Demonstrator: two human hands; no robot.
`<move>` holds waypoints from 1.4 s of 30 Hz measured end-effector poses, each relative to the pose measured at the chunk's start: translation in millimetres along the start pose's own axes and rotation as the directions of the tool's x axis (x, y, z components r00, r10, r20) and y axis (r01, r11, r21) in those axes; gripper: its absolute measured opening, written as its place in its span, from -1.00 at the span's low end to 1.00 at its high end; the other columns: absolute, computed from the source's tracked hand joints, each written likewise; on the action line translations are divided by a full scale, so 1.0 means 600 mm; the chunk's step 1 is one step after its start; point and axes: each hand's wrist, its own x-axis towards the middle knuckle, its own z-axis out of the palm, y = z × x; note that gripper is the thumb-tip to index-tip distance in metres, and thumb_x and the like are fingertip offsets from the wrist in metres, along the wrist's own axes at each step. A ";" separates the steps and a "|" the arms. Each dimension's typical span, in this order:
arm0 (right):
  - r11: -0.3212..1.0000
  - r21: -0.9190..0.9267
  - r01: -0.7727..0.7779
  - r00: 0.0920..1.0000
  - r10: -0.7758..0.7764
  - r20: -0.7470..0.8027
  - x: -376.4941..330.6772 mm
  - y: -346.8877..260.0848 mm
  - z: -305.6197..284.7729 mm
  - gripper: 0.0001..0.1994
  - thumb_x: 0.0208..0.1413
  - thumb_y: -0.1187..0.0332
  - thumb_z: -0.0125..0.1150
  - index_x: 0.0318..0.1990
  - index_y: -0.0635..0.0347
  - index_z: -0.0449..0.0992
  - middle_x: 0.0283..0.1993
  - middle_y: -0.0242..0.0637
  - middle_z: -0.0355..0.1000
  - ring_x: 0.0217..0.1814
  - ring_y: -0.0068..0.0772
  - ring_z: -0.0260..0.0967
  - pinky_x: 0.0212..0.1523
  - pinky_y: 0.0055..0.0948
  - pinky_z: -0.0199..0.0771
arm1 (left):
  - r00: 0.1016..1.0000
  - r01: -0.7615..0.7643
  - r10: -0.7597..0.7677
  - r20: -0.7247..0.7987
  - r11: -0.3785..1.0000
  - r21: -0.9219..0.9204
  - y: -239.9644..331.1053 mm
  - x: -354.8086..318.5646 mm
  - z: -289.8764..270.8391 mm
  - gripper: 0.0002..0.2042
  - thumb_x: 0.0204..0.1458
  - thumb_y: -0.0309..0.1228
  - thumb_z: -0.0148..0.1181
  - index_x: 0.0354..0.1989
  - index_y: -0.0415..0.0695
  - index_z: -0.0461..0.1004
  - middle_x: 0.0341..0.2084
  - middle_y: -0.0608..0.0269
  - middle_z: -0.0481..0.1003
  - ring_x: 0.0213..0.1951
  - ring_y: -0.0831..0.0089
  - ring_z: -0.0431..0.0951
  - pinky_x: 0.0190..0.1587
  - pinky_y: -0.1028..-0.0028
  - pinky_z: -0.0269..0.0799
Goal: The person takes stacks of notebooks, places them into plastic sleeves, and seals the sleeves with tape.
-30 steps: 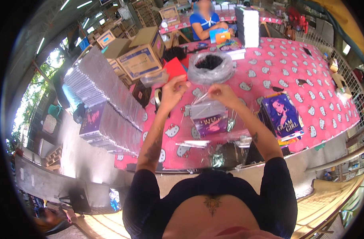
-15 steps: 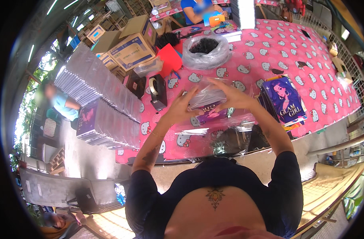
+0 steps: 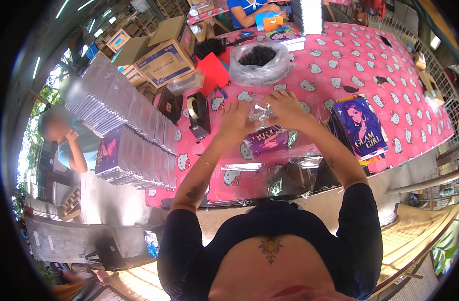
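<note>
Head view, left hand (image 3: 235,119) and right hand (image 3: 284,106) each pinching a clear plastic sleeve (image 3: 262,114), purple booklet (image 3: 267,140) below on pink desk (image 3: 360,65), tape dispenser (image 3: 198,114) just left.

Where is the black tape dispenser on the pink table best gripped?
Grip the tape dispenser across its narrow black body, below the tape roll, coming from above. It stands upright and taller than wide, left of the left hand, with open cloth around it.

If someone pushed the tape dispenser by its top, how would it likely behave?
The tape dispenser looks blocky and solid, so probably heavy for its size. It stands tall on a narrow base, so a high push might tip it. On the tablecloth, it likely drags rather than glides.
</note>
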 end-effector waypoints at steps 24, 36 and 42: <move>0.549 0.698 -0.460 0.887 0.317 0.335 -0.017 0.129 0.065 -0.65 0.04 0.37 0.36 -0.01 0.29 0.52 -0.25 -0.34 0.52 -0.23 -0.58 0.44 -0.19 -0.54 0.43 | 0.538 0.259 -0.835 -0.117 0.296 -0.919 -0.373 -0.127 0.021 -0.81 0.02 -0.27 0.32 -0.24 -0.05 0.59 -0.42 0.44 0.51 -0.50 0.59 0.35 -0.46 0.55 0.16; 0.608 0.657 -0.446 0.893 0.353 0.280 -0.005 0.080 0.069 -0.67 0.11 0.39 0.26 0.04 0.22 0.50 -0.25 -0.35 0.49 -0.22 -0.56 0.41 -0.19 -0.50 0.42 | 0.995 0.003 -0.015 0.103 0.993 0.117 -0.155 -0.035 -0.089 -0.87 -0.04 -0.32 0.18 -0.45 -0.07 0.59 -0.51 0.05 0.56 -0.37 0.07 0.60 -0.33 0.11 0.45; 0.544 0.708 -0.451 0.889 0.347 0.300 -0.018 0.100 0.056 -0.62 0.07 0.40 0.30 0.07 0.24 0.47 -0.28 -0.32 0.48 -0.23 -0.52 0.42 -0.21 -0.49 0.42 | 0.791 -0.406 0.278 0.545 0.905 0.128 0.020 0.185 -0.085 -0.77 -0.03 -0.21 0.29 -0.46 -0.13 0.58 -0.57 0.23 0.55 -0.43 0.28 0.56 -0.24 0.32 0.40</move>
